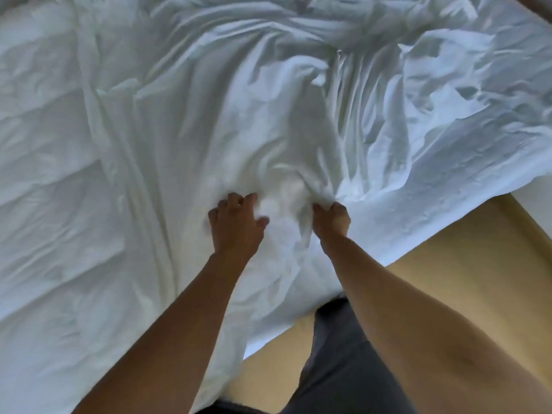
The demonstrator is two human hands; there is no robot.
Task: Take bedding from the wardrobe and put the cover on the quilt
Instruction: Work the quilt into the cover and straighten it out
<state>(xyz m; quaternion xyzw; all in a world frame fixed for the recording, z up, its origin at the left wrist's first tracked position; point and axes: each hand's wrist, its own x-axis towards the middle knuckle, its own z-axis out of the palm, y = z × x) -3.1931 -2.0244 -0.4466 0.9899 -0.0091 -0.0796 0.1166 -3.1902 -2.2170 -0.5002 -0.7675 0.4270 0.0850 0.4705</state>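
Head view is showing the white cover [286,162] lying crumpled and spreading away from both hands, bunching into a ridge just beyond and between them. The right hand [330,218] is clenching a fistful of it. The left hand [236,222], just beside, is curling its fingers into the same cloth and seems to be gripping, though blur is hiding how firmly. What is probably the quilt [44,174] is lying puffier, well to the left of the left hand; I cannot tell whether any of it is sitting under the gripped folds. If the hands are catching only the thin layer, a pull is likely to leave the filling lumped inside. Right of the right hand, a loose edge [433,225] is overhanging the floor [478,264], so a hard tug is risking sliding it down.
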